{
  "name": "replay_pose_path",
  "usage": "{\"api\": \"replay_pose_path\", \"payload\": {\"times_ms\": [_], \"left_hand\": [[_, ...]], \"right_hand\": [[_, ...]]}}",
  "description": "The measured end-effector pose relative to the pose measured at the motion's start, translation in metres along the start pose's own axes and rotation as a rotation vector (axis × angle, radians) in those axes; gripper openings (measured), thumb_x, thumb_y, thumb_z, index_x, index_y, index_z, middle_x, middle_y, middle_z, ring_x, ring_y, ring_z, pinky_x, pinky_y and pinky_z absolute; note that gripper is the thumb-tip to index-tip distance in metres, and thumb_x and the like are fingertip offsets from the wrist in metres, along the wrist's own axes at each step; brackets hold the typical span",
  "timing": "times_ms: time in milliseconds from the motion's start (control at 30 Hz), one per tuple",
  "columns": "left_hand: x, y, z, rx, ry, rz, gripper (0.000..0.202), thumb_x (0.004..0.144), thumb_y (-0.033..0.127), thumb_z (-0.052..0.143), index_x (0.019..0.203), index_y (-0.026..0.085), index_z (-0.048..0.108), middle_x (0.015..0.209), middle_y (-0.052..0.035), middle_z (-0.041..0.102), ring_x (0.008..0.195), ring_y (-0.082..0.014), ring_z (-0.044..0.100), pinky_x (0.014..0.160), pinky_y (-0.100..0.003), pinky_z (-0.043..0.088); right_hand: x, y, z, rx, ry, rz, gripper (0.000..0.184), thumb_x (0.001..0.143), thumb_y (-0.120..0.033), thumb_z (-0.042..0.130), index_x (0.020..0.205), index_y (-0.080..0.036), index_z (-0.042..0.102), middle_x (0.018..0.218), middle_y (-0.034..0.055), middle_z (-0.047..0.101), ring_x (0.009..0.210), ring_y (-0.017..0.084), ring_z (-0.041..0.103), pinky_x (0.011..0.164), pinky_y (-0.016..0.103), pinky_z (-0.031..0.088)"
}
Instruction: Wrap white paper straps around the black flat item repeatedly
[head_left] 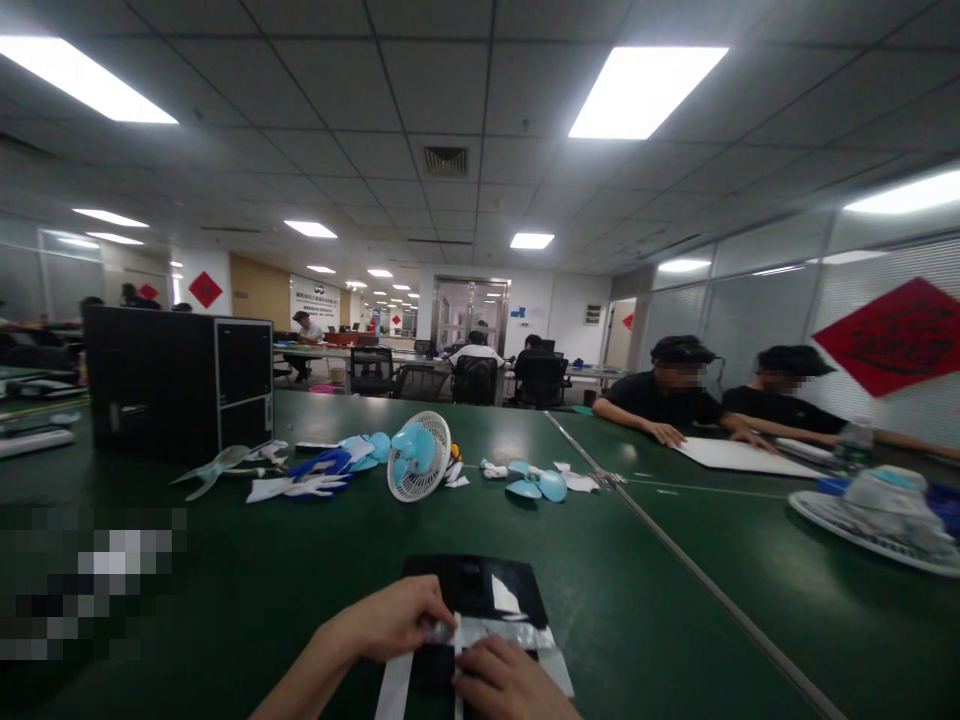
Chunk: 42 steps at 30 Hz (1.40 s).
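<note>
And here at the near edge of the green counter [645, 620] sits the glossy black panel [435, 572], pale strips running across and down it. The left hand [409, 618] has its fingers pinched on the silvery strip [506, 633]; the right hand [510, 682] lies bent-fingered just below, and whether it grips anything, I can't tell. Beyond them, the white fan [418, 456] leans beside blue-and-white gloves [319, 478].

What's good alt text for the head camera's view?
A person's left hand and right hand handle pale strips on a glossy black panel on a green table. Beyond are a blue-bladed white fan, gloves and a black computer case; other people sit around the room.
</note>
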<state>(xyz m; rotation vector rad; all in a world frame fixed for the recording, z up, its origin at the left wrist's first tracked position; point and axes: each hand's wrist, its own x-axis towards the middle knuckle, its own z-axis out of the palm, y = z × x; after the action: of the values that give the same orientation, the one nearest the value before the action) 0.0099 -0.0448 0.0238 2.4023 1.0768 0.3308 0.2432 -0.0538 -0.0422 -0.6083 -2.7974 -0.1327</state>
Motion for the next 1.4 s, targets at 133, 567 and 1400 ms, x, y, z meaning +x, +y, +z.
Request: {"api": "replay_pose_path", "payload": {"times_ms": [133, 567, 1400], "left_hand": [[-0.001, 0.002, -0.002, -0.009, 0.002, 0.002, 0.041, 0.079, 0.013, 0.052, 0.112, 0.032, 0.065, 0.104, -0.0011, 0.058, 0.094, -0.0153, 0.055, 0.080, -0.023, 0.040], [0.001, -0.002, 0.001, -0.054, 0.003, -0.036, 0.040, 0.072, 0.012, 0.058, 0.106, 0.031, 0.067, 0.102, 0.0011, 0.057, 0.089, -0.0136, 0.054, 0.075, -0.022, 0.040], [-0.004, 0.005, -0.015, -0.053, -0.002, -0.230, 0.016, 0.069, 0.017, 0.064, 0.084, 0.021, 0.069, 0.088, 0.0013, 0.062, 0.077, -0.0130, 0.057, 0.063, -0.020, 0.041]], "right_hand": [[0.002, -0.001, 0.000, 0.007, 0.013, -0.006, 0.023, 0.089, -0.022, 0.053, 0.112, -0.022, 0.059, 0.112, 0.0046, 0.065, 0.100, 0.020, 0.056, 0.084, 0.029, 0.044], [0.002, -0.005, -0.030, 0.156, -0.027, 0.144, 0.039, 0.086, -0.028, 0.053, 0.126, -0.026, 0.053, 0.122, 0.0053, 0.060, 0.108, 0.023, 0.052, 0.093, 0.035, 0.042], [-0.013, 0.011, -0.086, 0.363, -0.046, 0.514, 0.027, 0.080, -0.009, 0.049, 0.091, -0.022, 0.069, 0.103, 0.0041, 0.062, 0.098, 0.019, 0.056, 0.084, 0.028, 0.043]]}}
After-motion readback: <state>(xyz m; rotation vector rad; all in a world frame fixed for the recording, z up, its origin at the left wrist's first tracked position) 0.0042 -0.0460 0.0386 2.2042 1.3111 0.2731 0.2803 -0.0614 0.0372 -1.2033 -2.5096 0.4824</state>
